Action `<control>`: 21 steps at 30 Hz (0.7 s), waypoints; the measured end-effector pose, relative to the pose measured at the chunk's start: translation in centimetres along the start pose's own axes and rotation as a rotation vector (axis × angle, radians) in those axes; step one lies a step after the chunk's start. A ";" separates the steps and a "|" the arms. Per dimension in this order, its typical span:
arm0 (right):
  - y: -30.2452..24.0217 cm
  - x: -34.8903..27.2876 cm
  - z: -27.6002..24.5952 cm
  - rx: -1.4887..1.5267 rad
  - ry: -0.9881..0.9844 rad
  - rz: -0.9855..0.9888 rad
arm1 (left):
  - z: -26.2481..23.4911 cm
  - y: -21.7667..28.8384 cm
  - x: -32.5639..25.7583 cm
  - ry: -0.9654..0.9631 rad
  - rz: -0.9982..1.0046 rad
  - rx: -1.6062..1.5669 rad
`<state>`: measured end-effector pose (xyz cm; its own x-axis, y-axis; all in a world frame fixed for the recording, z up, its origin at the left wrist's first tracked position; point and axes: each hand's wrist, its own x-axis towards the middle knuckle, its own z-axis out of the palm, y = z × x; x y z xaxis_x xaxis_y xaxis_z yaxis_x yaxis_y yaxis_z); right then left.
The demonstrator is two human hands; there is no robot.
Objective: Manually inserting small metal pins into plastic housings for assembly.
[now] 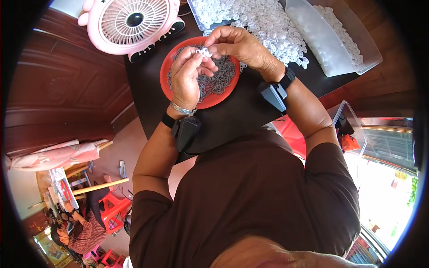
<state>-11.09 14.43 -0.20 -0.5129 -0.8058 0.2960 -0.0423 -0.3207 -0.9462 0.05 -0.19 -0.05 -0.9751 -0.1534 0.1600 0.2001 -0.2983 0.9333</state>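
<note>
Both my hands meet over a round red basin [199,106] full of small grey parts [223,76]. Closed at the fingertips, my left hand [187,76] pinches a small white plastic piece [204,52]. My right hand [239,47] comes in from the right, its thumb and forefinger pressed together at the same piece. The fingers partly cover it, so its exact shape is hard to make out. A big heap of similar white plastic pieces [272,31] lies just beyond my right hand.
A pink fan [134,20] stands at the far left of the black table [223,127]. At the far right is a translucent bin [328,49] holding more white pieces. A blue-rimmed tray [194,13] sits behind the basin. Lower left, another person [89,234] sits near red stools [114,210].
</note>
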 end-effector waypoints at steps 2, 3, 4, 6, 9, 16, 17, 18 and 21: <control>0.2 0.0 0.0 0.017 -0.023 -0.007 | -0.2 -0.1 0.1 -0.006 0.013 -0.006; 0.1 0.1 0.2 -0.043 -0.001 -0.012 | -0.3 -0.1 0.1 -0.014 0.029 -0.015; 0.0 0.0 0.4 -0.104 0.022 -0.017 | -0.3 -0.1 0.2 -0.013 0.027 -0.013; -0.4 0.0 0.9 -0.170 0.026 0.005 | -0.5 -0.1 0.2 -0.006 0.028 -0.021; -0.7 -0.2 1.3 -0.262 0.031 0.023 | -0.6 -0.1 0.2 0.020 0.023 -0.037; -0.5 0.0 0.6 -0.089 0.142 0.101 | -0.1 0.1 0.2 0.064 0.033 -0.014; -0.7 0.0 0.6 -0.030 0.168 0.115 | -0.1 0.1 0.1 0.089 0.000 0.045; -0.8 0.0 0.6 -0.031 0.169 0.112 | -0.2 0.0 0.2 0.115 -0.032 0.105; -1.1 -0.1 0.6 -0.003 0.213 0.136 | -0.3 -0.1 0.2 0.134 -0.078 0.126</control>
<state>-10.49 14.57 0.87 -0.6830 -0.7184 0.1319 0.0375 -0.2147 -0.9760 -0.13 -0.42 -0.22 -0.9642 -0.2605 0.0489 0.1024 -0.1957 0.9753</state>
